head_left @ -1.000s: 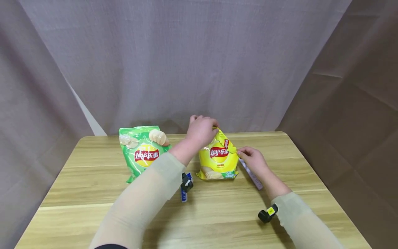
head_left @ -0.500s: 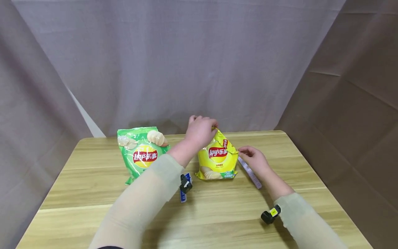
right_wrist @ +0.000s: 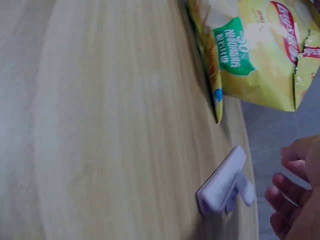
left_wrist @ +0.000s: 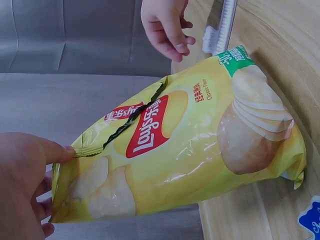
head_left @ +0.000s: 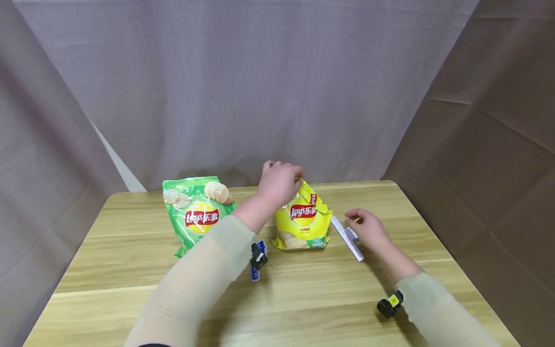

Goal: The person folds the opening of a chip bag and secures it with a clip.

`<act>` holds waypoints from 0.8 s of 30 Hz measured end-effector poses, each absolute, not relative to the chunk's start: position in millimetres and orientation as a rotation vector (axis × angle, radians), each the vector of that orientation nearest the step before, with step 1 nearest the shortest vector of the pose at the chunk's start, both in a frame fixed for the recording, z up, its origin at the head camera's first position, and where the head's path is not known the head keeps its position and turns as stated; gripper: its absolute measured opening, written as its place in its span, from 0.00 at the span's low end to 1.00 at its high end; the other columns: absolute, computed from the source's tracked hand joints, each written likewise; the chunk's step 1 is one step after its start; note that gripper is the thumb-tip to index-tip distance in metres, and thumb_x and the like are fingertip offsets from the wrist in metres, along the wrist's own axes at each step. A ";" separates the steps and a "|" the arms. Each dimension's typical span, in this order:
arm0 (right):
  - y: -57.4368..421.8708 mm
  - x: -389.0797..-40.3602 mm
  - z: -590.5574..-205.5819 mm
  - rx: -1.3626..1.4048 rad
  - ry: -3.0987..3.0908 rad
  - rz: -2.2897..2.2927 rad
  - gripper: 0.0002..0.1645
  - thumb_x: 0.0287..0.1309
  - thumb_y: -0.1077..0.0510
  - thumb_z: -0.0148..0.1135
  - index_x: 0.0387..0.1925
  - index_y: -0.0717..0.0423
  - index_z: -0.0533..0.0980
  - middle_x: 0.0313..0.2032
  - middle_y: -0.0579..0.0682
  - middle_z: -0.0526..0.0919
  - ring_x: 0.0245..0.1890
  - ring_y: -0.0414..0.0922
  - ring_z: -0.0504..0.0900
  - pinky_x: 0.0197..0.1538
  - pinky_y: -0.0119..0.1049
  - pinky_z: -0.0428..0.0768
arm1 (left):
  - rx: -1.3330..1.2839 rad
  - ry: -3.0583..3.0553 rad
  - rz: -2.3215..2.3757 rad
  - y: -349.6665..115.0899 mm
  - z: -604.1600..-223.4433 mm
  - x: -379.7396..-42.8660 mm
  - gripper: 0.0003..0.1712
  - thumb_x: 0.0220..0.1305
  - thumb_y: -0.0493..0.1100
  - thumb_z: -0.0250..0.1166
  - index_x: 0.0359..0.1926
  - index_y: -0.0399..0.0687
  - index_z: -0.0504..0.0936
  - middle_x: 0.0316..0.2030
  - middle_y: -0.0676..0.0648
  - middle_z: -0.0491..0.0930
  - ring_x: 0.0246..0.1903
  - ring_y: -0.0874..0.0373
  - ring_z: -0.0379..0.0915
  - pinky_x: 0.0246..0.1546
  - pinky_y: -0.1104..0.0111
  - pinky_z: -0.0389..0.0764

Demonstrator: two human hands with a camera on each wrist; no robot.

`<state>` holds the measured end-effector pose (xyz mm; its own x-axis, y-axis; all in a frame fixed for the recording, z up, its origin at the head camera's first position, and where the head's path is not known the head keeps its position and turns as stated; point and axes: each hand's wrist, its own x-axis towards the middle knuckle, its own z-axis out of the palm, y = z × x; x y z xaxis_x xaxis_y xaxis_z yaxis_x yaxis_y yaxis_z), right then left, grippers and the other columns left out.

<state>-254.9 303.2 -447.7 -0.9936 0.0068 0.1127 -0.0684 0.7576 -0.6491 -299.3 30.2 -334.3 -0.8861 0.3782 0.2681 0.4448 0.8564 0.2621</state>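
Note:
A yellow bag of Lay's chips point(head_left: 303, 226) stands on the table, its upper right part folded down. In the left wrist view, my left hand point(left_wrist: 22, 185) pinches the bag's top corner between thumb and fingers. My right hand point(head_left: 367, 227) is off to the right of the bag, its fingers loosely bent and holding nothing. Just below those fingers lies a lavender bag clip point(head_left: 347, 239); in the right wrist view the clip point(right_wrist: 222, 182) shows its short lever sticking out toward the hand point(right_wrist: 300, 195).
A green bag of Lay's chips point(head_left: 195, 197) stands at the left, partly behind my left arm. A blue bag clip point(head_left: 255, 273) lies in front of the yellow bag, partly hidden by the wrist camera point(head_left: 258, 256). Grey curtains point(head_left: 277, 86) hang behind the wooden table point(head_left: 312, 299).
My right hand has left the yellow bag's folded right corner and moved right, uncovering more of the lavender clip. The left hand keeps its hold on the bag's top.

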 end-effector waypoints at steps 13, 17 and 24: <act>319.9 -256.3 -447.9 -0.034 -3.103 0.768 0.25 0.66 0.51 0.56 0.54 0.67 0.75 0.48 0.65 0.80 0.47 0.59 0.79 0.51 0.56 0.75 | -0.632 -2.872 -0.413 39.0 -328.6 -300.8 0.08 0.71 0.51 0.60 0.47 0.65 0.83 0.46 0.61 0.83 0.49 0.58 0.71 0.67 0.53 0.53; 319.0 -257.1 -450.8 -0.086 -3.178 0.698 0.29 0.66 0.49 0.55 0.56 0.70 0.73 0.49 0.65 0.81 0.47 0.59 0.80 0.51 0.56 0.75 | -0.634 -2.865 -0.417 37.9 -329.3 -300.9 0.09 0.71 0.51 0.60 0.48 0.65 0.83 0.47 0.61 0.83 0.50 0.58 0.72 0.67 0.52 0.53; 315.6 -260.6 -455.1 -0.118 -3.223 0.631 0.30 0.63 0.49 0.54 0.56 0.69 0.72 0.51 0.66 0.80 0.48 0.60 0.79 0.50 0.57 0.75 | -0.624 -2.843 -0.435 34.7 -331.1 -300.1 0.08 0.71 0.51 0.61 0.48 0.64 0.83 0.46 0.60 0.83 0.48 0.58 0.72 0.67 0.52 0.53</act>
<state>-260.6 315.6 -455.1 -0.9869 0.0425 -0.1553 0.0980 0.9240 -0.3696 -300.1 34.7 -331.1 -0.8912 0.3767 0.2526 0.4350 0.8677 0.2406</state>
